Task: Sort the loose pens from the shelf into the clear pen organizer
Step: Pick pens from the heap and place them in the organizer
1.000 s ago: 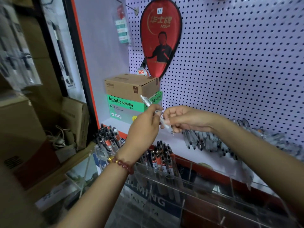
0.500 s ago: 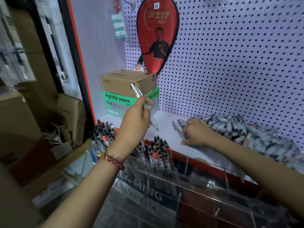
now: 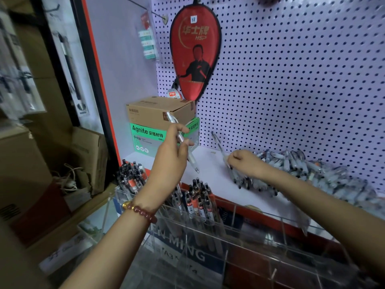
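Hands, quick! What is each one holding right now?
Left hand: grips a clear pen, tip pointing down.
Right hand: pinches a second pen beside the loose pile.

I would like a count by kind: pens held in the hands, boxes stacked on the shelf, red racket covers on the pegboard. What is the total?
Pens held: 2, left-hand pen in the left hand, right-hand pen in the right hand.
Stacked boxes: 2, brown box on green box.
Red racket covers: 1.
Total: 5.
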A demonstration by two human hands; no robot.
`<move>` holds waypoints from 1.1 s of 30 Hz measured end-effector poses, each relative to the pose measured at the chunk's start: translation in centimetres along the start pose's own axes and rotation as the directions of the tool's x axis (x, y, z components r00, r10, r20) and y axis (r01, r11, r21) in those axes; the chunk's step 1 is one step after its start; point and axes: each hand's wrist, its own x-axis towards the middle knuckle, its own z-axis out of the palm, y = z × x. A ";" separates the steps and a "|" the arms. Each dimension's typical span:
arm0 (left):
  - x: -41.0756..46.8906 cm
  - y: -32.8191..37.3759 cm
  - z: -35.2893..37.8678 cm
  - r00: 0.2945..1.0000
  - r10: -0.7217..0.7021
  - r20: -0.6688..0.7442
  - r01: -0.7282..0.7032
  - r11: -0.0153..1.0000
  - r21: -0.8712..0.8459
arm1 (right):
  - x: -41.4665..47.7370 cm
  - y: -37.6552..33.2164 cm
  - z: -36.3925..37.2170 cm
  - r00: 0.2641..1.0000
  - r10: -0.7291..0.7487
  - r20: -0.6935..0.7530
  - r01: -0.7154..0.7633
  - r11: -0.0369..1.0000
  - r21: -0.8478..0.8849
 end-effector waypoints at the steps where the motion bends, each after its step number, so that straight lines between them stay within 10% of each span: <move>1: 0.0 0.3 0.0 1.000 0.005 -0.008 -0.006 0.999 -0.045 | -0.8 -1.4 -0.8 0.999 0.025 0.020 -0.028 0.987 0.155; 4: -0.2 1.4 0.1 0.998 0.048 -0.040 -0.052 0.990 -0.133 | -3.4 -5.8 -3.0 0.994 -0.038 0.099 -0.002 0.926 0.376; 17: -1.7 3.4 1.9 0.998 0.046 -0.031 -0.053 0.955 -0.292 | -10.2 -8.9 -0.8 0.931 -0.355 -0.084 0.363 0.925 0.111; 24: -2.4 3.0 2.5 0.983 0.132 0.125 -0.092 0.953 -0.288 | -8.9 -7.5 -2.5 0.955 -0.132 -0.266 0.250 0.842 0.478; 33: -2.6 3.8 2.5 0.924 0.131 0.359 -0.022 0.956 -0.291 | -9.2 -6.5 -2.0 0.909 -0.229 -0.349 0.389 0.769 0.507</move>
